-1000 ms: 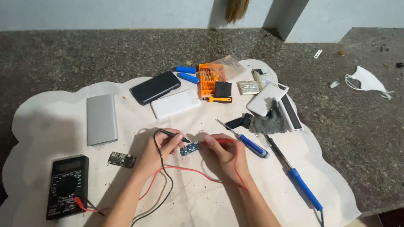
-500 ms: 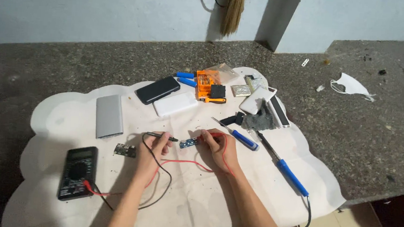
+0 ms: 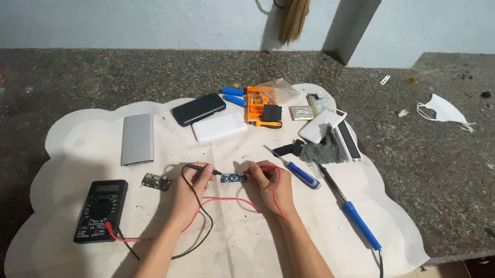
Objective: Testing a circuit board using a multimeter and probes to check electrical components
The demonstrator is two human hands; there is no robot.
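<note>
**Both probes meeting at the small blue board**

You are leaning over a white scallop-edged cloth (image 3: 71, 137) spread on a speckled stone counter (image 3: 462, 173), and your forearms are coming up from the bottom edge. Nearest you, a black multimeter (image 3: 100, 210) is lying on the cloth to your left, with a red lead and a black lead running from its lower end toward your hands.

Your left hand (image 3: 187, 190) is pinching the black probe (image 3: 201, 168), fingers closed narrowly around it, its tip pointing right. Your right hand (image 3: 267, 187) is gripping the red probe (image 3: 257, 169) the same way, its tip pointing left. Between the two hands a small blue circuit board (image 3: 233, 178) is lying flat on the cloth, and both tips are reaching its ends; whether they are actually touching it is too small to tell.

Just left of your left hand a smaller dark circuit board (image 3: 156, 181) is resting. To your right a blue-handled screwdriver (image 3: 292, 167) and a blue-handled soldering iron (image 3: 351, 209) are lying aslant.

Farther off, a silver power bank (image 3: 138, 138), a white slab-shaped case (image 3: 219, 128), a black phone (image 3: 198, 108) and an orange screwdriver-bit kit (image 3: 260, 103) are sitting near the cloth's far edge. A white face mask (image 3: 441, 109) is lying on the bare counter, well apart to the right.
</note>
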